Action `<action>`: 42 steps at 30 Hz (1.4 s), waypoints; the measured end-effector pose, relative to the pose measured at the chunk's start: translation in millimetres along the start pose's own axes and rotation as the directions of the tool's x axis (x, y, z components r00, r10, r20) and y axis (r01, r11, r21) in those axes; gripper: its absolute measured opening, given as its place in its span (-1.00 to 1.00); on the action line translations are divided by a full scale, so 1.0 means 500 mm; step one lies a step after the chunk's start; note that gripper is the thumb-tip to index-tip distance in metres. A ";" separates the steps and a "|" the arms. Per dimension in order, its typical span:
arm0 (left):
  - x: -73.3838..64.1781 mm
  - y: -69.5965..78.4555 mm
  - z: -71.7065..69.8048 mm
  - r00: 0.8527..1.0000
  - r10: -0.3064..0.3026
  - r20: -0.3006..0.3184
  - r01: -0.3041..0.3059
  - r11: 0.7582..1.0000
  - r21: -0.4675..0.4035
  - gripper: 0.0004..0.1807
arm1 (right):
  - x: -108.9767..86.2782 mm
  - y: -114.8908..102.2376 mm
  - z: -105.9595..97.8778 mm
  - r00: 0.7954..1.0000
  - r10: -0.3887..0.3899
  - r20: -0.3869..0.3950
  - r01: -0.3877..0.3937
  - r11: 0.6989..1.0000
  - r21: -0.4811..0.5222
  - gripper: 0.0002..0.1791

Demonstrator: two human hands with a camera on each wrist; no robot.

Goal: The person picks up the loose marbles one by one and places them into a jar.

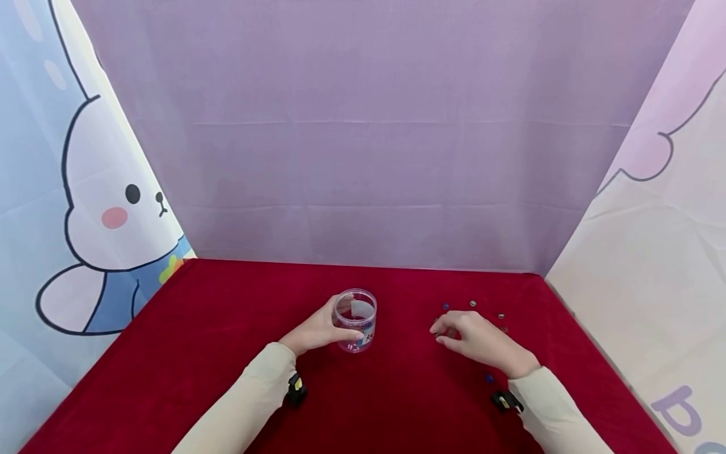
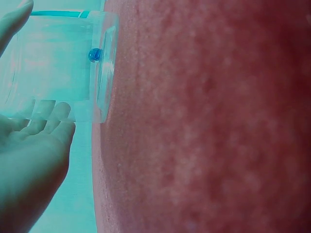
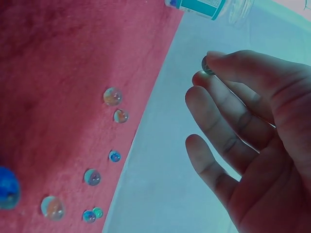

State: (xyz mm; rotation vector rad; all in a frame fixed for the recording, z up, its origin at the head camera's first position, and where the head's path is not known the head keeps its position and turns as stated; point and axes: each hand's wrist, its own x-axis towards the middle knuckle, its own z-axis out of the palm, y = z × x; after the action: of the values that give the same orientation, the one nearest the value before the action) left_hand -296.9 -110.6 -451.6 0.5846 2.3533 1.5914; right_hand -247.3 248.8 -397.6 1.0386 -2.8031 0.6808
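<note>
A clear plastic jar [image 1: 368, 321], open at the top with a label on its side, stands upright on the red cloth. My left hand [image 1: 320, 329] grips it round the left side, thumb in front. Inside, near the base, a blue marble [image 2: 95, 55] shows in the left wrist view. To the right of the jar, my right hand [image 1: 482, 340] is over the cloth, and the right wrist view shows a dark glass marble [image 3: 206, 66] pinched between thumb and fingertip. Several loose glass marbles [image 3: 112, 96] lie around that hand, some partly hidden behind it in the head view.
A red cloth [image 1: 227, 378] covers the table. Beyond its far edge hangs a purple curtain [image 1: 363, 157]. Printed sheets close off both sides, with a cartoon rabbit [image 1: 113, 189] on the left one. A blue marble [image 1: 489, 378] lies close to the right wrist.
</note>
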 end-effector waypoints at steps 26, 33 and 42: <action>0.002 -0.007 -0.004 1.000 0.005 0.021 -0.005 1.000 -0.006 0.03 | 0.076 -0.052 0.003 0.998 -0.056 -0.043 0.056 0.998 -0.003 -0.77; -0.002 -0.005 -0.002 1.000 0.004 0.019 -0.004 1.000 -0.010 0.03 | 0.090 -0.061 0.012 0.995 -0.078 -0.063 0.077 0.997 -0.016 -0.77; 0.001 -0.008 0.003 1.000 0.002 0.008 -0.002 1.000 -0.003 0.02 | 0.113 -0.073 0.026 0.992 -0.099 -0.078 0.101 0.995 0.011 -0.77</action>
State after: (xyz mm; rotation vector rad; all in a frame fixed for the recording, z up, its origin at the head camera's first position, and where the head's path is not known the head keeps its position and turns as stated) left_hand -297.3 -110.2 -455.9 0.5919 2.3445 1.5899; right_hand -266.2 184.7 -382.8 1.1212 -2.6641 0.7158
